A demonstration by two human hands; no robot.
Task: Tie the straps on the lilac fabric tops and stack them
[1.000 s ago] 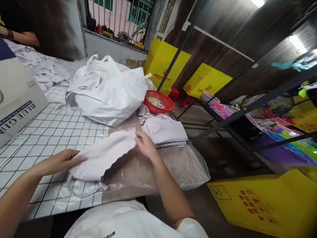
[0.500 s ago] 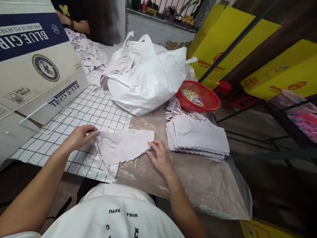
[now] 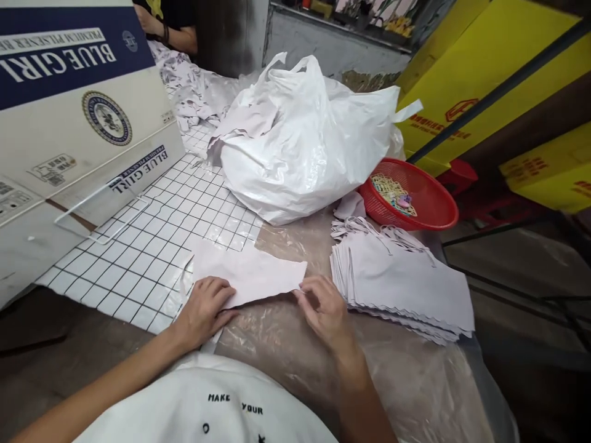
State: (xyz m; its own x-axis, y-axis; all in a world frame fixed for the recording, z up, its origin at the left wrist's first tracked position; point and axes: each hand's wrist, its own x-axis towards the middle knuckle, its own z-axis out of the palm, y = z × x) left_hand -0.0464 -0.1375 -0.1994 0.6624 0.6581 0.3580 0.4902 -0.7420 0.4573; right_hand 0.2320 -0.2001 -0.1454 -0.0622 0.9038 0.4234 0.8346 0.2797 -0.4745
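A pale lilac fabric piece (image 3: pixel 253 271) lies spread in front of me, across the seam between the checked cover and the brown plastic. Its near edge is gripped at the lower left by my left hand (image 3: pixel 205 307), fingers on top and thumb at the edge. At the right corner, my right hand (image 3: pixel 327 314) pinches the fabric between thumb and fingertips. A narrow strip of the same cloth trails at the left side, partly hidden by my left hand. Just right of my right hand lies a neat stack of similar fabric pieces (image 3: pixel 406 277) with wavy near edges and loose strips at the back.
A large white plastic bag (image 3: pixel 305 147) with cloth in it stands behind the fabric. To its right sits a red basket (image 3: pixel 429 197) holding small items. A Blue Girl carton (image 3: pixel 87 117) blocks the left. Yellow boxes (image 3: pixel 489 67) stand beyond; another person's arm (image 3: pixel 180 38) shows behind the carton.
My left hand has moved from the fabric's upper left corner down to its near edge. The fabric has shifted slightly, my right hand still at its right corner. The view has turned left.
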